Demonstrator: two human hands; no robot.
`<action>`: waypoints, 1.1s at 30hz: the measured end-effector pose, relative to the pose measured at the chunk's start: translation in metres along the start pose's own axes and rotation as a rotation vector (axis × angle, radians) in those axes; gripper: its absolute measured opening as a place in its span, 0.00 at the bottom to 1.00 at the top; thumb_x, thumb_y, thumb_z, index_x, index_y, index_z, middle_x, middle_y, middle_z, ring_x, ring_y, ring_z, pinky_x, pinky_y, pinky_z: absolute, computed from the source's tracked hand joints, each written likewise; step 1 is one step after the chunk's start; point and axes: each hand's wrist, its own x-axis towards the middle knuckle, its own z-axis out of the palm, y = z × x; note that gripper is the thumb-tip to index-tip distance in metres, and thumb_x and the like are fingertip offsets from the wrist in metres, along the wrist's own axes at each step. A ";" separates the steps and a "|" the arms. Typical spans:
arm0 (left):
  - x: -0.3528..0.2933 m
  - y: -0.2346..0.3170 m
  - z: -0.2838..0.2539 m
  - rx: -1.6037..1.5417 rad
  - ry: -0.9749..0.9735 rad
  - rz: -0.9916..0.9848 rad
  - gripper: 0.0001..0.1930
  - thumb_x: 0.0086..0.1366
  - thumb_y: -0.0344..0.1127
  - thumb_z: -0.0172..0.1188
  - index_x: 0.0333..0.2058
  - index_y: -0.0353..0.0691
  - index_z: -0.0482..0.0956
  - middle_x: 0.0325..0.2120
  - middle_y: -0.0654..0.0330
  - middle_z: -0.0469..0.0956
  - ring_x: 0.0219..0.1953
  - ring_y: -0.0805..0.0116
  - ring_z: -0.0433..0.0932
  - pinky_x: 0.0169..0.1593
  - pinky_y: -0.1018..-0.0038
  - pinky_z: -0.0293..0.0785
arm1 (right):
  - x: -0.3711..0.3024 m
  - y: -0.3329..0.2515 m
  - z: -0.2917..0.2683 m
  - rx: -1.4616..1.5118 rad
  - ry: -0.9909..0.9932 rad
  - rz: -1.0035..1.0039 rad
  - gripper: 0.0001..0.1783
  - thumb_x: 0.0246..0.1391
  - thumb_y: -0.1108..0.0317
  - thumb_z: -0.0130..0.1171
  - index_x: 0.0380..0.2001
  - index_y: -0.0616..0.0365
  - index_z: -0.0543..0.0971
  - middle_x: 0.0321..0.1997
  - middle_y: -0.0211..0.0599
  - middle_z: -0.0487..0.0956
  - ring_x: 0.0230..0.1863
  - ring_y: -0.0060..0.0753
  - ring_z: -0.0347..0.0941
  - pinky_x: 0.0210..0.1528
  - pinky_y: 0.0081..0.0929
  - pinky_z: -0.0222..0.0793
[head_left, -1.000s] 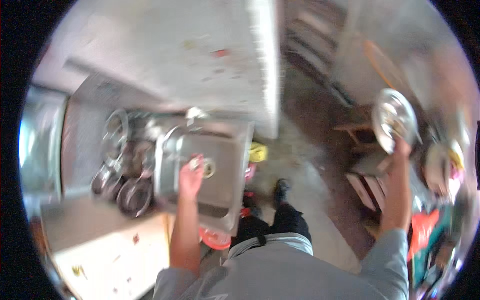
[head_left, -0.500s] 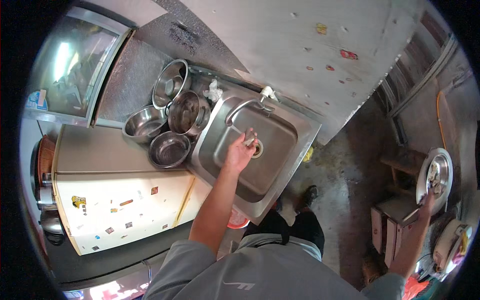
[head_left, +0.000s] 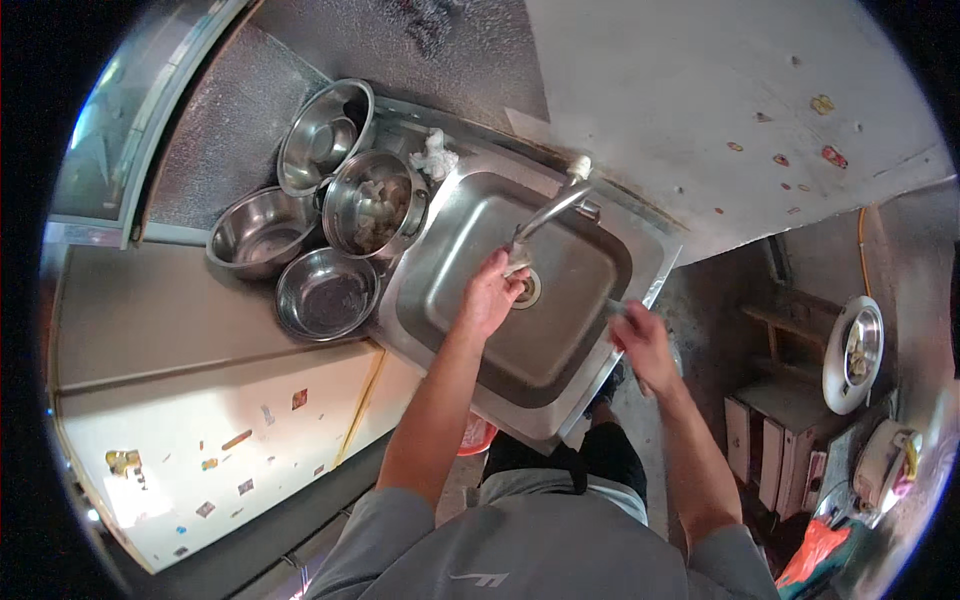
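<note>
My left hand [head_left: 487, 297] is closed on a small pale greyish piece [head_left: 517, 262], its kind unclear, just beneath the spout of the faucet [head_left: 553, 209]. Below it lies the stainless steel sink [head_left: 480, 215] with a round drain. Over the sink's right rim, my right hand [head_left: 642, 343] is closed around a thin tool [head_left: 616, 308]; both are blurred, and most of the tool is hidden by the fingers. Left of the sink, a metal pot [head_left: 413, 222] holds several pale pieces.
Metal bowls [head_left: 262, 235] crowd the counter [head_left: 160, 300] left of the sink. A white crumpled cloth or bag [head_left: 434, 155] lies behind the pot. At the far right, a wide-rimmed metal dish [head_left: 840, 385] holds pale bits above a small cabinet [head_left: 775, 430].
My right hand has swung from the dish at the far right to the sink's right rim. The left hand stays over the sink with its piece, now at the spout. The view has shifted.
</note>
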 end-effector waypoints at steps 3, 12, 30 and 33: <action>0.000 0.012 -0.003 0.089 -0.066 0.039 0.19 0.71 0.44 0.51 0.54 0.42 0.71 0.43 0.63 0.77 0.39 0.72 0.75 0.38 0.78 0.66 | 0.049 0.001 0.053 -0.460 0.054 -0.227 0.05 0.59 0.70 0.54 0.32 0.61 0.71 0.25 0.47 0.75 0.26 0.48 0.73 0.31 0.37 0.69; -0.013 0.031 -0.017 -0.009 -0.137 -0.014 0.24 0.69 0.49 0.53 0.58 0.43 0.67 0.42 0.65 0.76 0.39 0.73 0.75 0.39 0.77 0.67 | 0.091 -0.020 0.133 -0.732 0.132 -0.423 0.06 0.58 0.68 0.54 0.35 0.59 0.72 0.31 0.54 0.78 0.35 0.61 0.76 0.35 0.50 0.71; -0.008 0.012 0.002 -0.005 -0.033 0.093 0.26 0.69 0.50 0.53 0.58 0.39 0.67 0.44 0.63 0.76 0.42 0.71 0.72 0.45 0.74 0.66 | 0.102 -0.024 0.111 -0.884 0.088 -0.462 0.07 0.54 0.71 0.56 0.37 0.56 0.74 0.32 0.49 0.79 0.34 0.56 0.78 0.36 0.50 0.72; -0.005 0.012 0.002 -0.004 -0.036 0.098 0.26 0.69 0.50 0.54 0.58 0.38 0.67 0.44 0.63 0.75 0.42 0.70 0.71 0.46 0.73 0.65 | 0.108 -0.022 0.102 -0.753 0.141 -0.528 0.06 0.54 0.70 0.56 0.37 0.56 0.73 0.31 0.48 0.79 0.34 0.56 0.77 0.35 0.50 0.72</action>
